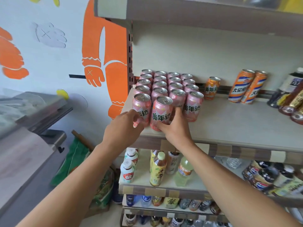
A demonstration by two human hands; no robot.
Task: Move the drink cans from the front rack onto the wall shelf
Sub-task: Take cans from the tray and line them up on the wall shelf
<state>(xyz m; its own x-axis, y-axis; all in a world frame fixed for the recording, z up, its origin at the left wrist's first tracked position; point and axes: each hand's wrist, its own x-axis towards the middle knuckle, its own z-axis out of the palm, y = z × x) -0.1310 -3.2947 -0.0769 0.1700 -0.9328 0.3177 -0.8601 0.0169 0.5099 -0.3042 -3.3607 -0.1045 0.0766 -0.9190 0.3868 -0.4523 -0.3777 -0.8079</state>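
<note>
While the person stands facing the wall shelf (229, 122), both bare arms reach up to a block of pink drink cans (165, 89) packed in four upright files at the shelf's left end. The left hand (124, 128) curls its fingers round the front can of the leftmost file (141, 105), low on its body. The right hand (176, 126) grips the neighbouring front can (161, 112), thumb across the base and fingers wrapped behind its right side; this can stands at the very front lip of the shelf, slightly ahead of the others. Both cans appear to rest on the shelf board, though the hands hide their bases. To the right of the block, apart from it, stands a single orange can (211, 88), then two taller orange-and-white cans (247, 86) leaning together, and dark bottles (288, 95) at the frame's edge. Lower shelves carry bottled teas and soft drinks (158, 169). At left, a painted wall with orange figures (105, 51) and a grey chest freezer (29, 128).
</note>
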